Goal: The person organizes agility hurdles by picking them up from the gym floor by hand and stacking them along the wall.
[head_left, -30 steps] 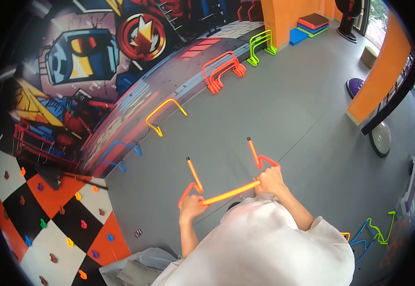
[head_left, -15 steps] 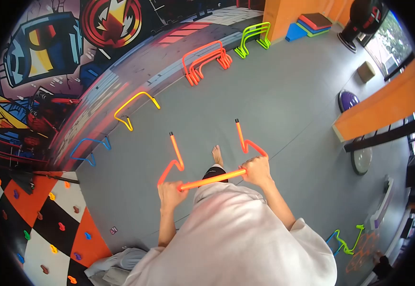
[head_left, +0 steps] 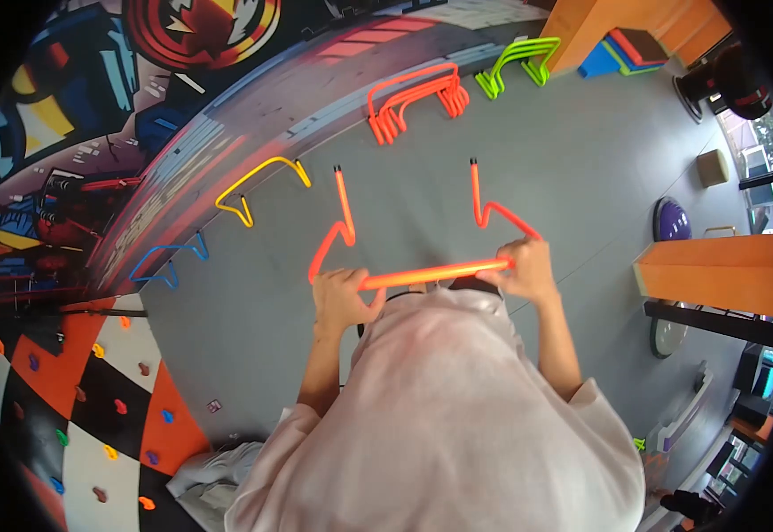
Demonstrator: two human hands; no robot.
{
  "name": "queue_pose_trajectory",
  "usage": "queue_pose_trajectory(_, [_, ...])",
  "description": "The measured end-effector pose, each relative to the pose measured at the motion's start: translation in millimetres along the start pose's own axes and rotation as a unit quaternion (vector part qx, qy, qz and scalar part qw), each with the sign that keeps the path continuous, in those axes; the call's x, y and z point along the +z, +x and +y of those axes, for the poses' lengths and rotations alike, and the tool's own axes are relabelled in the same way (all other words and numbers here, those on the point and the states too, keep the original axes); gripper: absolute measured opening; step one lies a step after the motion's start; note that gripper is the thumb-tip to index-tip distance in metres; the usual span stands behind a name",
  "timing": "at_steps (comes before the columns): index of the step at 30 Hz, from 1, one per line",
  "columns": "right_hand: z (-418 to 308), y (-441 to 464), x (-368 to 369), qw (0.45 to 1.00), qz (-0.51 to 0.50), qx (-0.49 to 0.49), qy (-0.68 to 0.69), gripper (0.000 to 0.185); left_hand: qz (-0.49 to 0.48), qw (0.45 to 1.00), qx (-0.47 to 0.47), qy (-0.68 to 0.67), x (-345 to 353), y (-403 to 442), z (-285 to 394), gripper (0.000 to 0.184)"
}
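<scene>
In front of the person's pale, soft shirt (head_left: 493, 426), an orange hurdle (head_left: 422, 276) is held crosswise in both hands.

Head view: fingers of the left hand (head_left: 342, 297) wrap the left corner, those of the right hand (head_left: 530, 270) the right, both equally near. The smooth, round top bar (head_left: 444, 271) runs left to right between them; bent tubular legs (head_left: 502, 213) reach away, dark-capped, towards nested red hurdles (head_left: 419, 92) beside the painted wall (head_left: 315, 106), above matte grey floor (head_left: 599, 177).

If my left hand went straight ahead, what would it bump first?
Beyond the orange hurdle it holds, your left hand would probably meet the red hurdles by the painted wall, though depth is hard to judge.
</scene>
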State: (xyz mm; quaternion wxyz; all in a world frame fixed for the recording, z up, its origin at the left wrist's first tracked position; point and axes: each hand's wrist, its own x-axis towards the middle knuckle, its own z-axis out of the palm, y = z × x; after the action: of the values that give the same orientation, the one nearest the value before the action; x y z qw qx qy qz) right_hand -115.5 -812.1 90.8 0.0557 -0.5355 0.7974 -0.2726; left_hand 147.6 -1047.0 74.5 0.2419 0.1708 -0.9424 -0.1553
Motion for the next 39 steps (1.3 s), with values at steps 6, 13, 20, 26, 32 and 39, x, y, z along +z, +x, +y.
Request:
queue_pose_trajectory(6, [80.6,114.4,15.9,0.998,-0.044,0.024,0.044,0.050,0.005,0.999,-0.014,0.042,47.3,101.6,-40.7,0.038])
queue_pose_trajectory(13, [211.8,279.8,51.3,0.996,-0.034,-0.006,0.080,0.038,-0.004,0.997,-0.056,0.061,148.2,237.3,-107.1,0.037])
queue_pose_trajectory(20, [328.8,443.4,112.6,0.967,-0.230,0.097,0.049,0.043,-0.077,0.987,-0.134,0.039,251.1,362.4,-205.1,0.034])
queue_pose_trajectory(26, [442.4,504.0,250.5,0.924,-0.332,0.184,-0.039,0.051,-0.232,0.941,-0.240,-0.049,383.5,398.6,-284.6,0.032])
queue_pose_trajectory(32, [571.5,523.4,408.4,0.943,-0.260,0.206,0.032,0.035,-0.293,0.917,-0.271,0.020,504.5,439.0,-351.1,0.035])
queue_pose_trajectory(39, [581.6,591.1,397.2,0.945,-0.198,0.215,0.146,0.028,-0.396,0.861,-0.309,0.081,568.8,461.8,-411.6,0.036])
